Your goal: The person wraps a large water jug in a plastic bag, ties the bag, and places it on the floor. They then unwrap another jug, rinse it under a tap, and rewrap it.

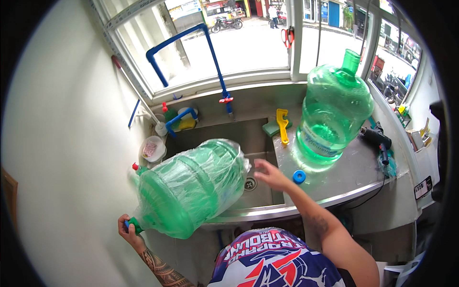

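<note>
At a steel sink (224, 131) under a window, I see the wrapped green jug (191, 186) lying tilted on the rim, left hand (128, 228) closed on its neck, right hand (268, 174) spread beside its base; seemingly empty, bulky, slick film—neck is safest hold.

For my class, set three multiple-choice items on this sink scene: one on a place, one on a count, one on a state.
1. Where does the small blue cap lie?
A. in the sink
B. on the steel counter
C. on the windowsill

2. How many big green water jugs show?
A. one
B. two
C. three

3. How does the plastic-wrapped jug lie?
A. upright
B. on its side
C. upside down

Answers:
1 B, it sits beside the upright jug.
2 B, one wrapped, one bare.
3 B, the left hand grips its neck; the right hand is open.
</note>
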Action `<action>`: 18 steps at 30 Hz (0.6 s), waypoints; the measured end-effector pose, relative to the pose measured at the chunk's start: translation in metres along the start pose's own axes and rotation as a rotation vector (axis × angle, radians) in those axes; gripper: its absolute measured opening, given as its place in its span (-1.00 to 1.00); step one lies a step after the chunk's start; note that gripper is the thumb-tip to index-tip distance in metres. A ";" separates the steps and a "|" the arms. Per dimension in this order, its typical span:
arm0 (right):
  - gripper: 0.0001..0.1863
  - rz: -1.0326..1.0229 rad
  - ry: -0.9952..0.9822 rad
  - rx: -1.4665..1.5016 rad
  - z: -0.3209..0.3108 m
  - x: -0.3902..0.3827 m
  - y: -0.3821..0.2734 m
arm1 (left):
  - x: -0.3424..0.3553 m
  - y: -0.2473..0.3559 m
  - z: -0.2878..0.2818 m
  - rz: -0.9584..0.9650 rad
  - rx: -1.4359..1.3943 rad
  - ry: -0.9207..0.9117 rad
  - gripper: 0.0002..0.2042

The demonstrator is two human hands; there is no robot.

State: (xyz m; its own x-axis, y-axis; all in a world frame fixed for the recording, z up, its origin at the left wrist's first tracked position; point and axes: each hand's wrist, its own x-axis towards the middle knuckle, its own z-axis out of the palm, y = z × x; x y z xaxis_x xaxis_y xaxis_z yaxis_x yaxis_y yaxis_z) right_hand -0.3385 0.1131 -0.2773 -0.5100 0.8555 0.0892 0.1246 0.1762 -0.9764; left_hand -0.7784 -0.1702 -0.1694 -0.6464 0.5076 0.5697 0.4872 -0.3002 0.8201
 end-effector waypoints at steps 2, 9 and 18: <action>-0.40 0.001 0.047 -0.032 0.009 0.049 0.002 | -0.004 -0.018 -0.024 -0.050 0.026 -0.045 -0.67; -0.52 0.261 -0.104 0.179 0.064 0.149 -0.016 | 0.017 -0.032 -0.087 -0.204 0.010 -0.172 -0.59; -0.49 0.120 -0.440 0.184 0.120 0.170 -0.013 | 0.015 0.019 -0.086 -0.458 0.376 -0.376 -0.46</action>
State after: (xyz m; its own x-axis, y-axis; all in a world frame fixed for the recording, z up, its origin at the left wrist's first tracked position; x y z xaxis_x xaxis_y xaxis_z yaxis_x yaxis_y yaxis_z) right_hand -0.5288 0.1980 -0.2730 -0.8172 0.5710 -0.0786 0.0725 -0.0335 -0.9968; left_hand -0.8291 -0.2383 -0.1406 -0.6212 0.7814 0.0590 0.4286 0.2758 0.8604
